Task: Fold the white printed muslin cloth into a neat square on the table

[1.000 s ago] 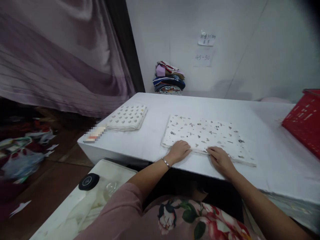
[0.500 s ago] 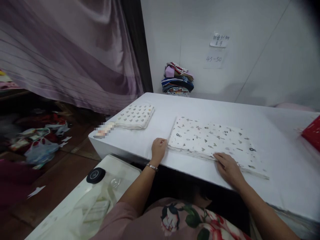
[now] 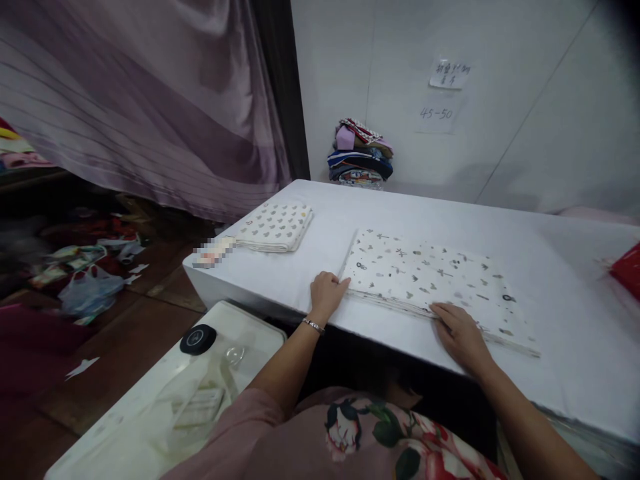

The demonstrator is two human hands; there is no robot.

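A long folded white cloth (image 3: pixel 425 280) with small plant-like and round prints lies in layers on the white table. At its near left corner, my left hand (image 3: pixel 326 293) is closed, the thumb on the corner and the other fingers partly hidden. My right hand (image 3: pixel 463 337) holds the front edge near the middle, fingertips on top of the layers; its thumb is hard to see. To the left lies a smaller folded white cloth (image 3: pixel 276 228) with rows of grey prints, apart from both hands.
A blurred-out card (image 3: pixel 214 253) lies at the left corner of the table (image 3: pixel 390 207). A lower white surface (image 3: pixel 165 373) holds a round black object (image 3: pixel 198 340) and pale clear plastic. Folded fabrics (image 3: pixel 360 157) are stacked by the wall. A red item (image 3: pixel 627 270) is at far right.
My left hand has shifted right, from beside the cloth onto its near left corner. The right hand stays on the front edge. The view has shifted slightly.
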